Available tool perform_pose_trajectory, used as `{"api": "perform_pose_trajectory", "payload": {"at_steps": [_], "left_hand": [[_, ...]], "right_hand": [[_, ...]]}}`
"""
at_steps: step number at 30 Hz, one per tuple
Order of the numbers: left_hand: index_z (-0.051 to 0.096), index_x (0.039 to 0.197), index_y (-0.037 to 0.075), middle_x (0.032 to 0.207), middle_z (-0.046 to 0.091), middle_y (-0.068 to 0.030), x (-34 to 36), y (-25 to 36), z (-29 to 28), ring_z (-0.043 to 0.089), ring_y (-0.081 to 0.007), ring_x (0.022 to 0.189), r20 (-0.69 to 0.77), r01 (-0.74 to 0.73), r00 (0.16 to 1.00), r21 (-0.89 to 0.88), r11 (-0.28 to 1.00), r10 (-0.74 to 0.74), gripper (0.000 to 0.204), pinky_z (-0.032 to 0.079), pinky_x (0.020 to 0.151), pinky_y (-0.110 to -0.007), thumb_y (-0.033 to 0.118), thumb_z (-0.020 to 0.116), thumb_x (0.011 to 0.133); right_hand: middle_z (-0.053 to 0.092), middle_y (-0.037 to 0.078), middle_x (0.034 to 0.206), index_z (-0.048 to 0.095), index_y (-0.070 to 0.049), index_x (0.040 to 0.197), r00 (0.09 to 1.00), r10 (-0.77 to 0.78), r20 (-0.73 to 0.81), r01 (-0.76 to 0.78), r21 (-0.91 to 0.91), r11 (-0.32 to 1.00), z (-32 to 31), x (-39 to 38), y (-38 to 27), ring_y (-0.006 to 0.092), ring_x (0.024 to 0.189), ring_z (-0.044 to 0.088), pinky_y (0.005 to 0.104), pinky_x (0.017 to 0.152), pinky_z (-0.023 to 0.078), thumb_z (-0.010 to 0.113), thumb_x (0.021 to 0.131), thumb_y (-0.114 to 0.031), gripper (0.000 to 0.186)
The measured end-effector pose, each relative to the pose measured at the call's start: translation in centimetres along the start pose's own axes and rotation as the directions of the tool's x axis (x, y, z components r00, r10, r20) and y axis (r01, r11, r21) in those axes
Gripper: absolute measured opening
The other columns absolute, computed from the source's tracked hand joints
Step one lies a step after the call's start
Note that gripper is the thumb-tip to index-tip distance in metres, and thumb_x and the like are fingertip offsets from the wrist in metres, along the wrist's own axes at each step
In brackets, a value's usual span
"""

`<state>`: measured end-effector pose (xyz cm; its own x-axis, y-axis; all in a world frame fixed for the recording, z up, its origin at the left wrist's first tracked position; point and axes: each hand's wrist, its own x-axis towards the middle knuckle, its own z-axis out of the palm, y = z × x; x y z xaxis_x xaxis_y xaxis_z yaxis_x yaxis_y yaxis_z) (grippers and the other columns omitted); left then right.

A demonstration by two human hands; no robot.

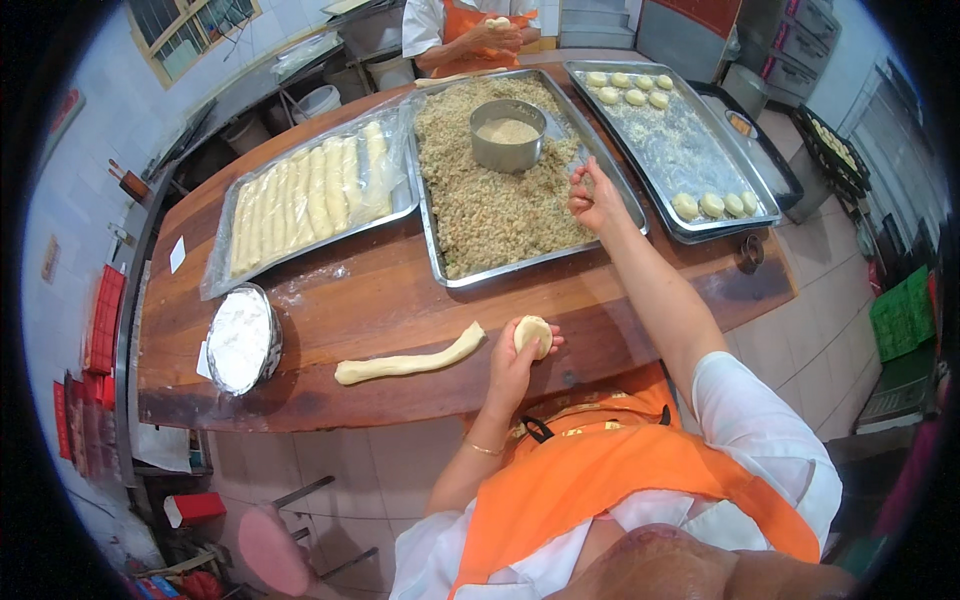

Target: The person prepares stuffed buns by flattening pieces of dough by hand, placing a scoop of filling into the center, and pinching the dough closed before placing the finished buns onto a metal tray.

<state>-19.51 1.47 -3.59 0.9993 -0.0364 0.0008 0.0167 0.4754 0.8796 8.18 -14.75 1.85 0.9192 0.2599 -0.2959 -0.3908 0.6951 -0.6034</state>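
Observation:
My left hand (510,362) holds a round, flattened piece of dough (533,335) at the table's near edge. Beside it on the left lies a long dough strip (410,358). My right hand (600,207) is raised over the near right edge of a metal tray (520,276) heaped with crumbly, greenish-brown filling (490,225). Its fingers are curled around what looks like a small clump of that filling. A round metal container (507,153) with pale brown crumbs in it sits in the heap, beyond my right hand.
A plastic-covered tray of dough strips (310,190) stands left of the filling. Flour (241,340) fills a bowl at the near left. To the right, a floured tray (690,145) carries several round buns (711,205). Across the table, a person in an orange apron (468,30) holds dough.

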Motion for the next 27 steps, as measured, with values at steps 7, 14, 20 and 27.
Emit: {"api": "perform_pose_trajectory", "payload": {"at_steps": [7,14,20,27], "left_hand": [[0.053,0.12,-0.004,0.113,0.067,-0.0206,1.7,1.4,0.1,0.069,-0.0274,0.101,-0.124,0.124,0.979,-0.275,0.954,-0.163,0.023,0.059,0.085,-0.036,0.007,0.051,0.101],[0.049,0.124,-0.01,0.121,0.059,-0.0222,9.2,3.2,2.3,0.063,-0.036,0.113,-0.203,0.008,0.976,-0.354,0.935,-0.085,0.027,0.054,0.098,-0.044,0.008,0.046,0.103],[0.043,0.132,-0.006,0.133,0.053,-0.0209,18.3,2.4,3.1,0.053,-0.0347,0.127,-0.195,-0.01,0.973,-0.566,0.824,-0.122,0.037,0.045,0.109,-0.047,0.022,0.037,0.108],[0.044,0.134,0.002,0.132,0.053,-0.0171,19.8,1.9,4.1,0.055,-0.0287,0.121,-0.149,-0.001,0.984,-0.562,0.827,-0.1,0.037,0.047,0.106,-0.044,0.029,0.037,0.109]], "right_hand": [[0.036,-0.003,0.058,0.046,-0.015,0.077,0.995,-0.085,0.05,0.097,-0.342,0.934,-0.4,-0.1,0.6,0.009,0.04,0.023,0.0267,0.039,0.017,0.048,0.103,-0.051,0.045],[0.064,0.008,0.091,0.062,-0.011,0.107,0.948,-0.212,0.237,0.316,-0.622,0.717,2.0,-2.4,0.1,0.0216,0.083,0.06,0.0374,0.076,0.046,0.064,0.097,-0.035,0.026],[0.065,0.006,0.127,0.06,-0.016,0.127,0.636,-0.361,0.682,0.688,-0.713,-0.133,3.8,-5.7,1.0,0.0292,0.145,0.037,0.0568,0.12,0.006,0.066,0.091,-0.022,0.037],[0.043,0.017,0.15,0.054,-0.023,0.142,0.602,-0.212,0.77,0.631,-0.621,-0.465,1.2,-5.8,1.2,0.0379,0.142,0.033,0.0555,0.115,0.023,0.056,0.097,-0.034,0.046]]}}
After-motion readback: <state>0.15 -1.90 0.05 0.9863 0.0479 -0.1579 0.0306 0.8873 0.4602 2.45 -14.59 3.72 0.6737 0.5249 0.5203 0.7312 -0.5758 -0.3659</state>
